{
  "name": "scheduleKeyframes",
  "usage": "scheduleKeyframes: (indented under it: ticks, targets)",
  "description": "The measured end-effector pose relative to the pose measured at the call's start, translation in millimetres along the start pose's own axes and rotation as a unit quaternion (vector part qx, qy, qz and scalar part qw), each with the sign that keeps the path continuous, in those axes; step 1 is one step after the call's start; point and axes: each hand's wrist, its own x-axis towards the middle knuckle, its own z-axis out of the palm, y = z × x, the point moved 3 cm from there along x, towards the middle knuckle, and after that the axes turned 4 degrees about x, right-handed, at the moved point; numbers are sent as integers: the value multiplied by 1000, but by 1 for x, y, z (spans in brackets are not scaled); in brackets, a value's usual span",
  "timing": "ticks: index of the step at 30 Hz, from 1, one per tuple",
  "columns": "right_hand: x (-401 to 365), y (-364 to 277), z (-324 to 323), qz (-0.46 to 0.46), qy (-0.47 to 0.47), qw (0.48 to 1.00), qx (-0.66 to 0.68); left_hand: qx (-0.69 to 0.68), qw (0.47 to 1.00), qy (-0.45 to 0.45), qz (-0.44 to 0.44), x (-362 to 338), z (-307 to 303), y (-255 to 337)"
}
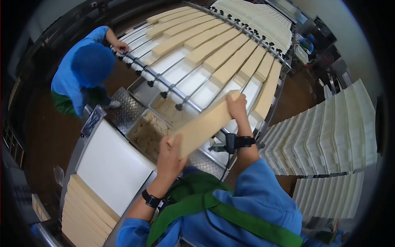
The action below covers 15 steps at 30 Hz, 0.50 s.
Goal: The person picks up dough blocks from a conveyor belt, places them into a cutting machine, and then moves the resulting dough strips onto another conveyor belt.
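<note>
My left hand (169,158) grips the near end of a long, flat beige slab (203,125) that looks like dough. My right hand (237,105) has its fingers wrapped round the far end of the same slab. It is held tilted across the near edge of a white conveyor (196,85) divided by thin metal rods. Similar beige slabs (228,52) lie in lanes along the conveyor, between the rods. Below the held slab, two bins (149,128) contain pale scraps.
A co-worker (84,70) in blue stands at the left, one hand on the conveyor's front bar (158,78). A white belt (113,164) with stacked beige strips (86,214) runs at lower left. Stacked white trays (325,127) stand at right. A metal step (125,108) lies beyond the bins.
</note>
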Motion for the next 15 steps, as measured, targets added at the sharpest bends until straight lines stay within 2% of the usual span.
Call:
scheduleKeyframes:
  ticks: [3,4,5,6,8,11,15]
  targets:
    - [50,34,-38,5,-63,992,-109,-2,990,-95,102,20,33,41]
    - [59,40,-43,4,-91,984,-154,-29,985,-135,102,24,46,50]
    - [66,46,-49,11,-96,961,-258,-55,978,-175,102,29,60,57]
    - [75,50,-50,-1,-115,951,-288,-83,968,-217,99,34,72,65]
    - [97,65,-47,-31,-145,928,-341,-100,963,-217,121,44,97,68]
    - [132,76,-41,-40,-91,930,-352,-120,963,-202,133,67,125,68]
    - [169,78,-45,-8,-55,924,-379,-142,959,-210,130,102,164,62]
